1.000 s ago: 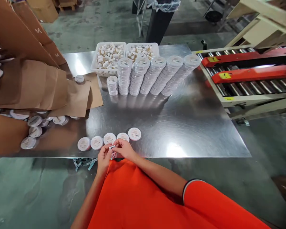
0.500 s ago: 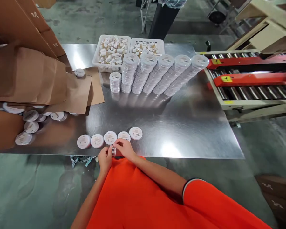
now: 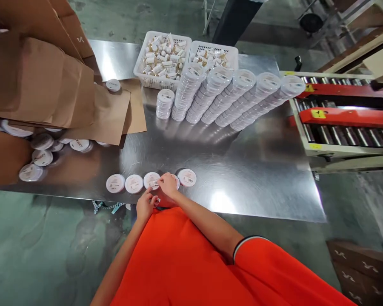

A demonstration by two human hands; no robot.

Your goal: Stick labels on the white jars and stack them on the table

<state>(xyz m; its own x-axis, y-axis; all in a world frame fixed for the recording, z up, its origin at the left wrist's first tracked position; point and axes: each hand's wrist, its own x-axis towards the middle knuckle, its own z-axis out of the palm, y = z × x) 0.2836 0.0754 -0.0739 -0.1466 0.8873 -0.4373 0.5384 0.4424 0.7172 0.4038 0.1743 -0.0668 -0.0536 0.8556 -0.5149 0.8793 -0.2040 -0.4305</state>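
A row of round white tubs with printed tops lies along the near table edge. Over the middle tub [image 3: 151, 180], my right hand [image 3: 168, 184] pinches a small barcode label [image 3: 155, 182] against its top. That hand partly covers the tub [image 3: 178, 182] to its right. My left hand [image 3: 146, 205] is just below the middle tub, its index finger reaching to the tub's near rim. Between its thumb and other fingers is a small pale strip [image 3: 157, 202], perhaps label backing. Two more tubs, one at the left end [image 3: 115, 183], sit to the left, and another [image 3: 187, 177] at the right end.
Tall stacks of clear-sided round tubs [image 3: 223, 76] stand at the back of the metal table [image 3: 242, 170], by two white baskets [image 3: 138, 76] of small bottles. Leftward, an opened cardboard box [image 3: 51, 85] has loose tubs [image 3: 31, 172] around it. A roller conveyor [image 3: 344, 138] adjoins the right.
My hands have moved apart. The right hand has carried the barcode label up onto the middle tub, while the left stays below with a pale strip. The camera view has shifted slightly.
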